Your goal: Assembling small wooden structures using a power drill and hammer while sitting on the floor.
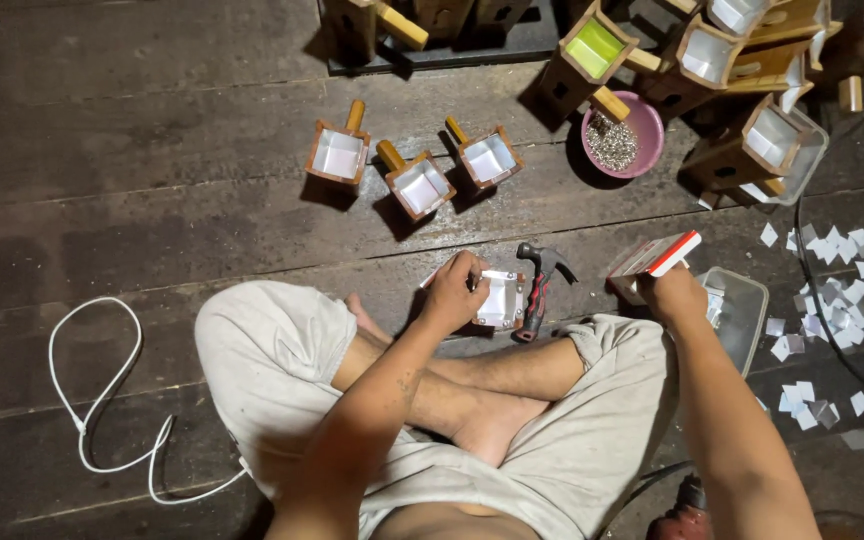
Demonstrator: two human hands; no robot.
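The person sits cross-legged on a dark plank floor (152, 180). The left hand (455, 293) presses down on a small wooden box (500, 300) lying just in front of the shins, fingers curled over its near rim, seemingly to keep it steady; its white lining faces up. A hammer (537, 285) lies against the box's right side, head away from the body, within easy reach. The right hand (674, 292) is closed around a flat white block with a red edge (655, 256), held tilted above a clear plastic tub (737, 310) at the right knee. White paper squares (832, 290) are scattered on the floor beyond the tub. Farther out, three lined boxes with peg handles (414, 165) stand in a row, apart from each other, open side up. Behind them on the right is a heap of more boxes (742, 90), one lined green, and a pink bowl of small metal bits (622, 135) beside the heap. A white cord (102, 400) loops on the floor on the left
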